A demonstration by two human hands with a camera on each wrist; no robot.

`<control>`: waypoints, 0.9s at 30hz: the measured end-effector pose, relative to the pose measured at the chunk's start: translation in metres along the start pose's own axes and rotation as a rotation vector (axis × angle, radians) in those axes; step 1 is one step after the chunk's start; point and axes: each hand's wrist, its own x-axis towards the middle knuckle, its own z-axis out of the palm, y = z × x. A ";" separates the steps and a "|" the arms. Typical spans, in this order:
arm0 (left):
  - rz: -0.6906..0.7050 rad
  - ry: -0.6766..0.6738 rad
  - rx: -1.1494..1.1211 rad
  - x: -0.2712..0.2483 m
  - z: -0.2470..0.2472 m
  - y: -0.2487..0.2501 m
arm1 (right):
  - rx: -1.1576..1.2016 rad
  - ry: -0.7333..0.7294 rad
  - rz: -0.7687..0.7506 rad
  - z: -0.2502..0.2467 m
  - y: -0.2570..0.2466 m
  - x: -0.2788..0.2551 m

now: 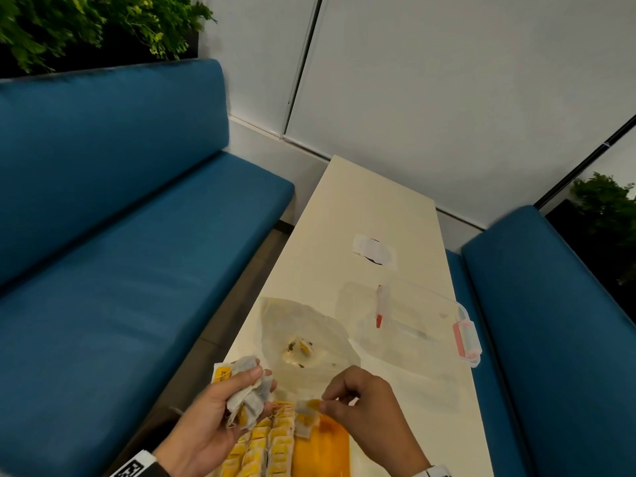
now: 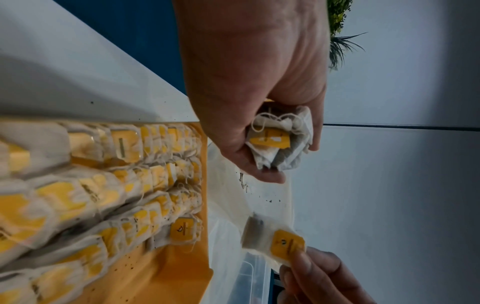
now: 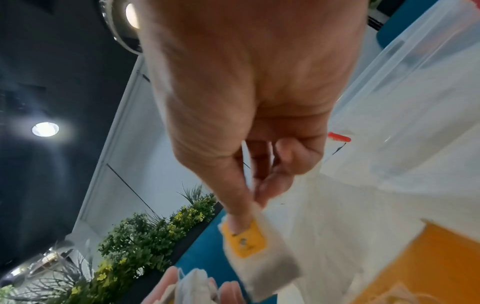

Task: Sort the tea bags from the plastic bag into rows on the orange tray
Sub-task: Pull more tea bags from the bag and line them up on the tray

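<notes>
Two hands work over the near end of the long counter point(image 1: 378, 208) in the head view: the left hand point(image 1: 220, 407) curls around a crumpled bunch of tea bags point(image 1: 249, 390), while the right hand point(image 1: 361, 404) pinches a single tea bag point(image 1: 306, 413) by its yellow tag, just above the far end of the orange tray point(image 1: 327, 449). Rows of bags already fill the tray's left part, its right part still bare orange, and the plastic bag point(image 1: 303, 335) lies just beyond the tray with what look like only scraps left inside; a clear lidded box point(image 1: 430, 321) sits to its right. From the left wrist, the fingers point(image 2: 317, 131) close narrowly round the bunch, strings and one tag showing in the gap, and the rows on the tray point(image 2: 166, 267) overlap like shingles. These bags look feather-light, soft and easily torn, so I would say the stiff paper tag is the sensible place to take hold. From the right wrist, thumb and forefinger point(image 3: 270, 185) meet on that tag, the bag hanging limp beneath, the other fingers loosely bent and touching nothing.
</notes>
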 end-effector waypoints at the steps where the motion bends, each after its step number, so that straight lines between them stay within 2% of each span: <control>1: 0.008 0.003 0.000 0.000 0.000 0.000 | 0.009 -0.001 0.002 0.000 0.002 0.000; 4: 0.032 0.009 -0.006 -0.002 -0.001 0.002 | 0.046 0.008 0.010 0.000 0.008 -0.003; 10: 0.058 0.005 -0.017 0.000 -0.008 0.003 | 0.280 -0.021 0.110 0.002 0.020 -0.002; 16: 0.071 -0.021 0.017 0.000 -0.006 -0.001 | 0.058 -0.039 0.174 0.025 0.048 -0.001; 22: 0.092 -0.039 0.048 0.003 -0.004 -0.004 | -0.245 -0.231 0.165 0.039 0.046 0.006; 27: 0.093 -0.034 0.085 0.008 -0.008 -0.007 | -0.300 -0.276 0.194 0.056 0.046 0.019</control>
